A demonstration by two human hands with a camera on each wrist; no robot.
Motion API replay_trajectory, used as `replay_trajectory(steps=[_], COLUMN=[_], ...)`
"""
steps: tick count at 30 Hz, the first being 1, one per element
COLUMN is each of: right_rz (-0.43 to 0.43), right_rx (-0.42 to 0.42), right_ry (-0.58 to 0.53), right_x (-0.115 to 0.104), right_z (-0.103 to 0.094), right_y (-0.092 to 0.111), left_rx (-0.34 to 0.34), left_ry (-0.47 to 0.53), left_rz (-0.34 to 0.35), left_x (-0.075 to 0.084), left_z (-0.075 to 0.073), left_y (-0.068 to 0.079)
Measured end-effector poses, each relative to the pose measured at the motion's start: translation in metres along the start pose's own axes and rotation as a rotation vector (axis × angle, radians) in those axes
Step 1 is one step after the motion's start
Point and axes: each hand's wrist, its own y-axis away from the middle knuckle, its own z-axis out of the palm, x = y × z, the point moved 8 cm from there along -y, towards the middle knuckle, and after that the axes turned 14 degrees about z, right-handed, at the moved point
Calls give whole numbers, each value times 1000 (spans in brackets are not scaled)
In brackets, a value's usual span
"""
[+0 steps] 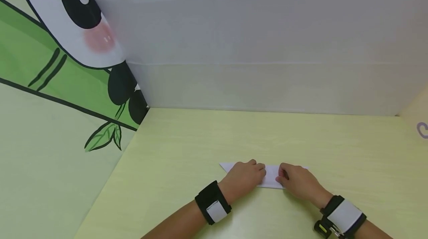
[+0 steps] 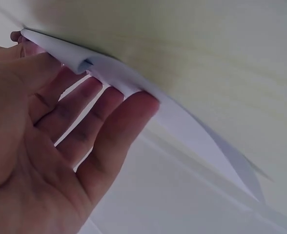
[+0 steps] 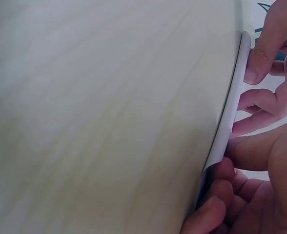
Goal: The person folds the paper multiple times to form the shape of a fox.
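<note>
A folded sheet of white paper (image 1: 271, 176) lies on the table, its pointed end sticking out to the left. My left hand (image 1: 243, 179) lies over its left part and holds it, with the thumb near the close edge and several fingertips touching the paper (image 2: 182, 129). At the right part, my right hand (image 1: 300, 181) pinches the close edge between thumb and fingers. Along that edge the paper (image 3: 227, 117) curls up as a narrow rolled fold in the right wrist view. My right hand covers most of the paper's right end in the head view.
The pale wooden table (image 1: 187, 138) meets a white sheeted wall (image 1: 254, 45) at the back. On the left stands a wall with a painted green bamboo and panda picture (image 1: 67, 57). Both wrists wear black straps (image 1: 213, 202).
</note>
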Motion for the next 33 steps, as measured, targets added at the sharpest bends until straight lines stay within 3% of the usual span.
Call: replay_trajectory(steps=[14, 33], right_rz=[-4, 14], right_rx=[9, 20], right_ry=[11, -7], right_x=[-1, 0], right_z=[0, -2], right_y=[0, 2], left_rx=[21, 23], left_ry=[80, 53], left_rz=[-25, -85], left_x=[-1, 2], left_z=[0, -3], left_y=[-1, -2])
